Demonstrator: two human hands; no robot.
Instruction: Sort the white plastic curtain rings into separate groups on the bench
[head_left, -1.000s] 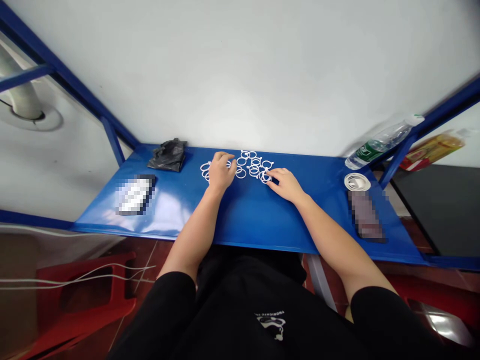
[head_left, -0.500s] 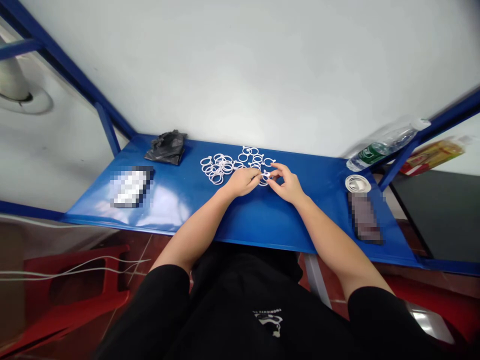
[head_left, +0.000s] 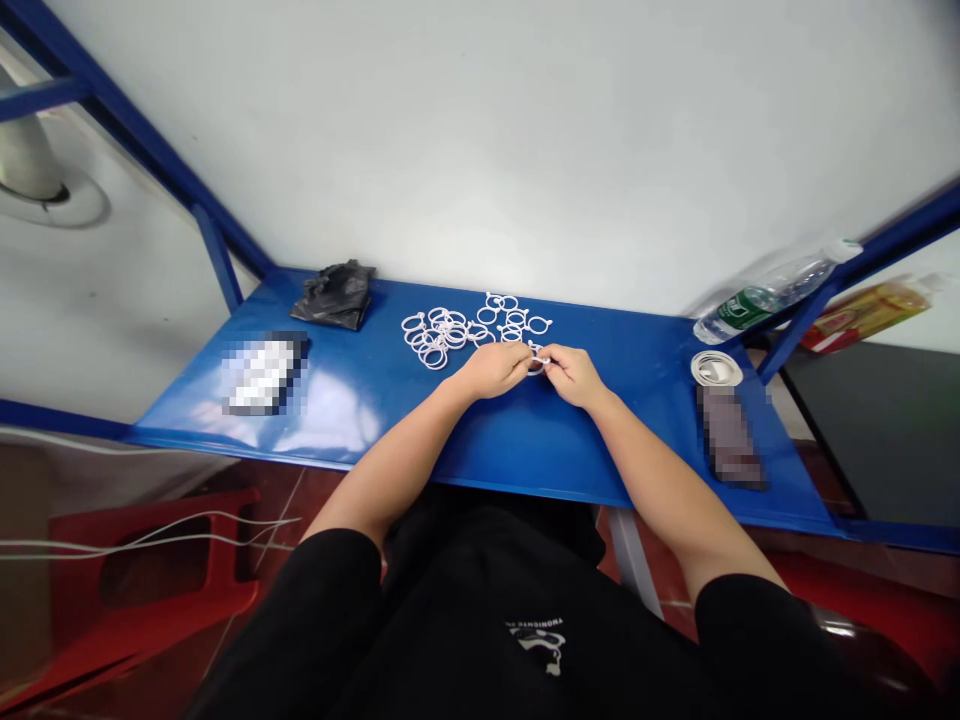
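Between my two hands is a white curtain ring with a small eyelet, held just above the blue table. My left hand is closed, thumb and forefinger pinching the ring's left side. From the other side my right hand pinches it, the remaining fingers curled in. The fingertips hide part of the ring. Just beyond my hands lie several loose curtain rings. A denser heap of white rings sits to the left of my left hand.
A crumpled black plastic bag and a blurred-out object lie on the left. On the right are a water bottle, a coiled white cable and a pixelated dark object. The white wall borders the table's back edge.
My right hand's fingers, spread before, have closed on the ring. Both hands have shifted slightly to the right. The loose rings look nearly unchanged.
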